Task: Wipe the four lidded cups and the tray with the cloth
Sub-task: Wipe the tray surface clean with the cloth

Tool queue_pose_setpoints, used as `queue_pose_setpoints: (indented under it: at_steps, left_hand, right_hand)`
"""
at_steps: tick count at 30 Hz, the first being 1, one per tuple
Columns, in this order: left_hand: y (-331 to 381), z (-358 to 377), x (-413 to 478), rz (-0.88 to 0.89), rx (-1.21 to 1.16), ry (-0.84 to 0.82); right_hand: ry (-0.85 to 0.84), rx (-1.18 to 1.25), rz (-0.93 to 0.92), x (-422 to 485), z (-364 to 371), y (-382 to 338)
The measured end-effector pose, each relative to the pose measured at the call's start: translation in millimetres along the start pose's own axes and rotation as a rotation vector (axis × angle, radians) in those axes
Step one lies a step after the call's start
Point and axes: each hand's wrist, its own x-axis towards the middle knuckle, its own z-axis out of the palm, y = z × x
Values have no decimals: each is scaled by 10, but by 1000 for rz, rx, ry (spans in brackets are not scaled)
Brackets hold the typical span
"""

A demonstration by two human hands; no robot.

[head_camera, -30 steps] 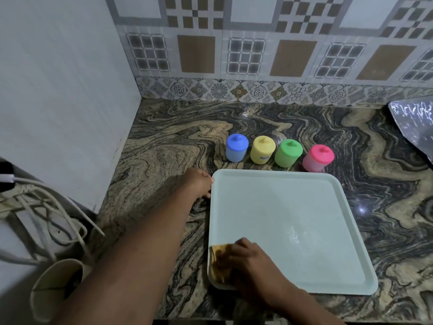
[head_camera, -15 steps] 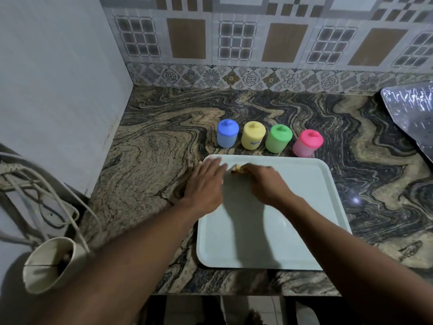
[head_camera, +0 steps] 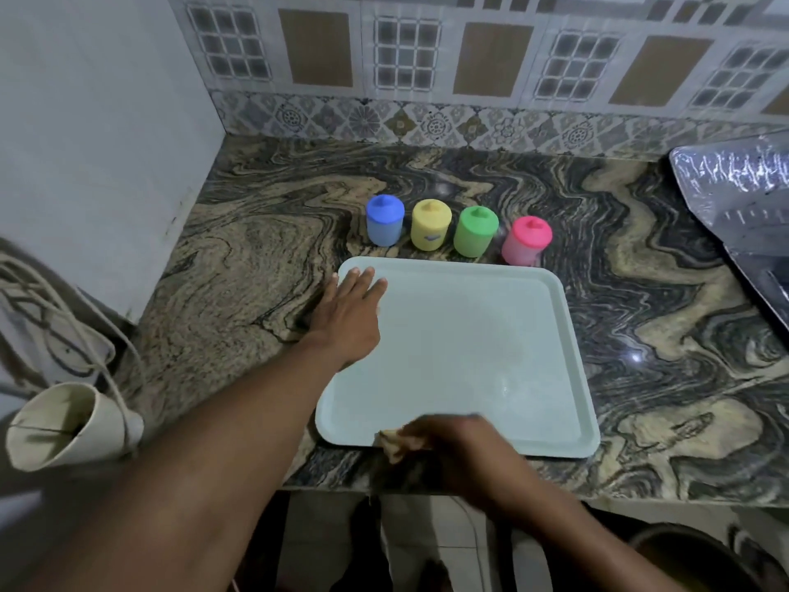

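A pale green tray (head_camera: pixel 491 335) lies flat on the marble counter. Behind its far edge stand the lidded cups in a row: blue (head_camera: pixel 385 220), yellow (head_camera: pixel 431 224), green (head_camera: pixel 476 231) and pink (head_camera: pixel 526 240). My left hand (head_camera: pixel 348 318) presses flat on the tray's far left corner, fingers spread. At the tray's near edge my right hand (head_camera: pixel 461 450), blurred by motion, is closed on a yellowish cloth (head_camera: pixel 390 442) that sticks out to its left.
A white wall borders the counter on the left and a tiled backsplash at the back. A shiny foil-covered stove edge (head_camera: pixel 743 198) sits at the right. A cream cup-like object (head_camera: pixel 64 425) and cables (head_camera: pixel 51 318) lie at lower left, off the counter.
My right hand has swept the cloth from the tray's far left edge down to its near edge. The left hand stays pressed on the tray's far left corner.
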Motion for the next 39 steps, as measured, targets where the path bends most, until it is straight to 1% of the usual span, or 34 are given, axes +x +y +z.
queue_pose_setpoints:
  at_steps: [1, 2, 4, 5, 6, 7, 9, 12, 14, 16, 18, 21, 23, 25, 26, 27, 30, 31, 32, 33, 36, 37, 39]
  left_hand:
    - [61, -17, -18, -11, 5, 17]
    - [161, -26, -60, -21, -1, 49]
    - [422, 8, -181, -26, -55, 104]
    - [577, 54, -248, -15, -95, 116]
    - [758, 116, -309, -2, -122, 116]
    - [882, 191, -355, 9, -129, 105]
    - [1039, 324, -407, 16, -84, 94]
    - [1075, 425, -386, -5, -48, 118]
    - [1061, 425, -378, -11, -54, 132]
    - [1069, 428, -370, -1, -47, 141]
    - [1055, 437, -373, -2, -47, 143]
    - [1072, 437, -371, -19, -43, 152]
    - [1077, 433, -373, -21, -45, 155]
    - [1087, 427, -387, -23, -45, 159]
    - [1089, 426, -389, -25, -45, 164]
    - [1086, 428, -389, -25, -46, 167]
    - [1092, 448, -388, -27, -49, 180]
    - [1090, 455, -381, -27, -50, 188]
    - [1086, 458, -378, -27, -55, 194]
    - [1089, 461, -377, -28, -57, 198]
    - [1076, 477, -380, -32, -50, 206]
    - [1076, 482, -376, -32, -50, 208]
    - [1076, 486, -372, -35, -55, 216]
  right_hand:
    - [43, 63, -1, 40, -216, 47]
    - [146, 86, 3, 99, -441, 150]
    - [393, 3, 63, 301, -857, 424]
    - [481, -67, 117, 432, -1033, 567]
    - [537, -135, 175, 554, -1191, 712]
    - [556, -190, 227, 689, -1304, 820]
    - [491, -262, 293, 861, -1392, 999]
    - [333, -341, 260, 848, -1122, 1224]
    - [328, -327, 275, 668, -826, 1242]
    - [331, -329, 227, 333, -566, 1162]
    - [324, -349, 136, -87, -344, 1053]
    - [277, -344, 22, -657, -182, 919]
    - [213, -289, 69, -809, -270, 806]
    - [106, -157, 153, -804, -540, 774]
    - [80, -103, 168, -744, -724, 787]
    - [111, -98, 162, -640, -922, 827]
    - [425, -239, 151, -130, -1465, 1074]
    - [495, -272, 173, 66, -1596, 1146]
    - [524, -309, 203, 252, -1686, 1208]
    - [500, -363, 224, 392, -1745, 1262]
    - [215, -613, 235, 517, -1607, 1391]
    - [175, -668, 227, 462, -1496, 1421]
    - [230, -711, 186, 271, -1244, 1450]
